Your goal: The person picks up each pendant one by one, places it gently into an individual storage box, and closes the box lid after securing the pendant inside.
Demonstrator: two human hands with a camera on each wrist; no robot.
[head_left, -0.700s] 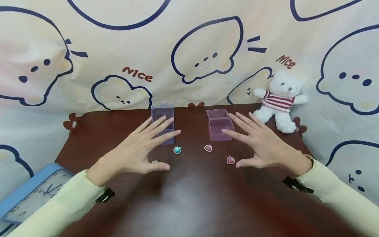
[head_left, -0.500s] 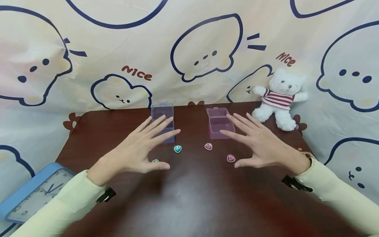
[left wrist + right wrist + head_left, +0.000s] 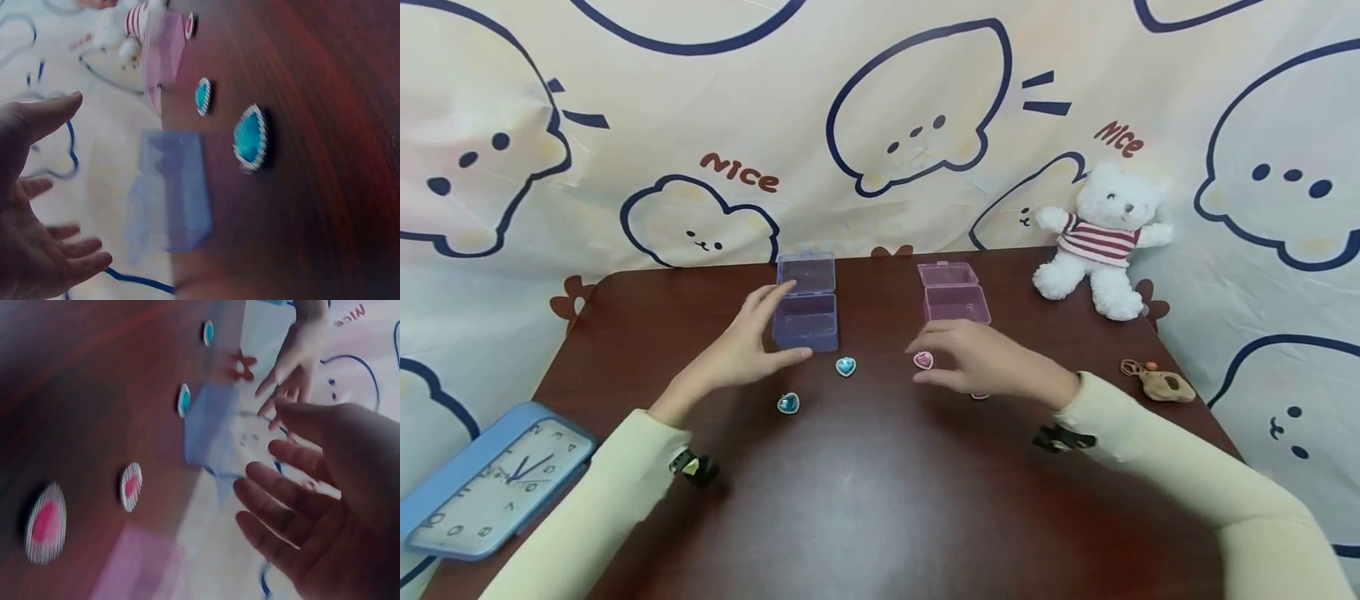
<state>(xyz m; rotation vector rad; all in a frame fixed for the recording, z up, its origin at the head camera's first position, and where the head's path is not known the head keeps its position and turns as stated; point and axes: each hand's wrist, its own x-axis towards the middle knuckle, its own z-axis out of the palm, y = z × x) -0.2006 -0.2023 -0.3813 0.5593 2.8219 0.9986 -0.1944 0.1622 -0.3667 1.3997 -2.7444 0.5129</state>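
My left hand [image 3: 737, 346] hovers beside the open blue-purple plastic box [image 3: 805, 327], fingers and thumb spread and holding nothing. Two blue heart-shaped gems with pale beaded rims lie on the table: one [image 3: 846, 367] in front of that box, the other [image 3: 788, 403] nearer me. My right hand [image 3: 981, 357] is above the table in front of the open pink plastic box [image 3: 957, 303], its fingers loosely bent and bare of any object in the right wrist view. A pink heart gem [image 3: 923, 360] shows between its thumb and fingers; a second pink gem [image 3: 47, 524] is mostly hidden under it in the head view.
A blue-framed clock [image 3: 505, 483] lies at the table's left edge. At the back right sits a white teddy bear [image 3: 1101, 242] in a striped shirt. A beige object with a cord loop [image 3: 1167, 386] rests by the right edge. A printed cloth [image 3: 820, 225] hangs behind.
My right hand has moved left and its spread fingers have drawn together over the pink gems. My left hand has shifted up and left, uncovering the nearer blue gem. The view has tilted down slightly.
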